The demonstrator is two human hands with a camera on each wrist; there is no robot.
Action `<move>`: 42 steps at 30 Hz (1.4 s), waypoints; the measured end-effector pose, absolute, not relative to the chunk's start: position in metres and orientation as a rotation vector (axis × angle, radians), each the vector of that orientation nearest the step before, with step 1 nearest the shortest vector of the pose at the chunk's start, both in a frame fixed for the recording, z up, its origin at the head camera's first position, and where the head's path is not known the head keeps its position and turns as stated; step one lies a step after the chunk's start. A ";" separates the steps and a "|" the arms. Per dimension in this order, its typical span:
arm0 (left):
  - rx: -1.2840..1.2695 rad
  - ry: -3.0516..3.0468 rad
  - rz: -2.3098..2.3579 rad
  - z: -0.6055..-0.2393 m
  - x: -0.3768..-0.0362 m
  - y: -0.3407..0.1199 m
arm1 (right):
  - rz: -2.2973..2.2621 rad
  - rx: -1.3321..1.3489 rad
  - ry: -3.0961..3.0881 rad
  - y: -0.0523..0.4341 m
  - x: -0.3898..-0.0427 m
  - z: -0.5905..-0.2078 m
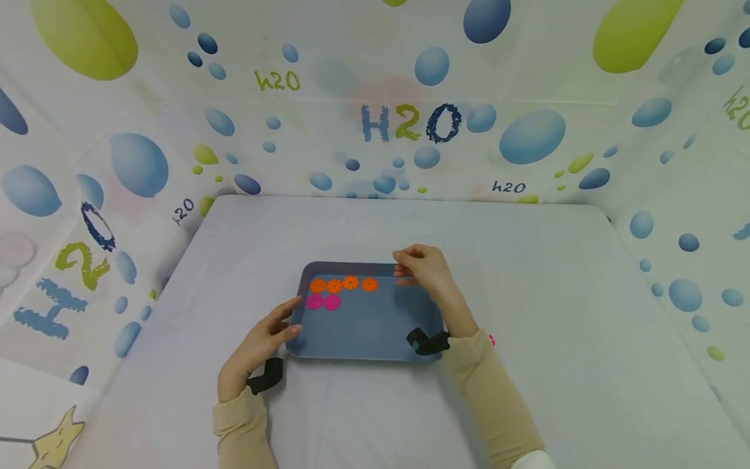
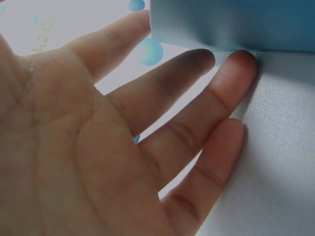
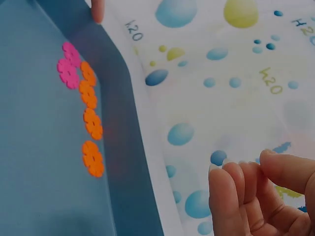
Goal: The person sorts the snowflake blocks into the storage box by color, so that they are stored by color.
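A blue-grey tray [image 1: 363,332] lies on the white-covered table. Inside, along its far left side, are several orange flower-shaped discs [image 1: 350,283]. Two pink flower-shaped discs [image 1: 331,301] lie just nearer than the orange ones. My left hand [image 1: 258,345] rests at the tray's left edge with spread fingers, index and thumb against the rim. In the left wrist view the other fingers [image 2: 187,132] extend loosely beside and below the tray wall. Above the tray's far right edge is my right hand [image 1: 430,270], fingers loosely bent and thumb near the fingertips. Nothing shows between them.
Partly behind the right forearm, a small pink piece [image 1: 492,339] lies on the table to the right of the tray. Dark wrist cameras [image 1: 428,341] sit on both wrists. A patterned curtain [image 1: 328,130] stands beyond the table's far edge and along its sides.
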State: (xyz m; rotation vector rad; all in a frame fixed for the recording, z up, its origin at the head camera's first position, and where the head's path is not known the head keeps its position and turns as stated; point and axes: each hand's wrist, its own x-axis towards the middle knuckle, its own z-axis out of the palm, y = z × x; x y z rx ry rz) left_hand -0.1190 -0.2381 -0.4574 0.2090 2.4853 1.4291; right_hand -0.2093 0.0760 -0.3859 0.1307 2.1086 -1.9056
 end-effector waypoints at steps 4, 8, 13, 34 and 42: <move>0.203 2.495 1.421 -0.459 -0.118 -0.238 | -1.887 0.153 2.135 0.082 -0.206 -0.385; 0.203 2.496 1.421 -0.459 -0.118 -0.238 | -1.892 0.151 2.148 0.089 -0.202 -0.387; 0.206 2.492 1.429 -0.458 -0.118 -0.238 | -1.886 0.118 2.175 0.101 -0.194 -0.392; 0.220 2.498 1.422 -0.454 -0.121 -0.237 | -1.743 0.207 2.239 0.168 -0.148 -0.416; 0.227 2.505 1.411 -0.455 -0.119 -0.237 | -1.680 0.245 2.264 0.181 -0.134 -0.423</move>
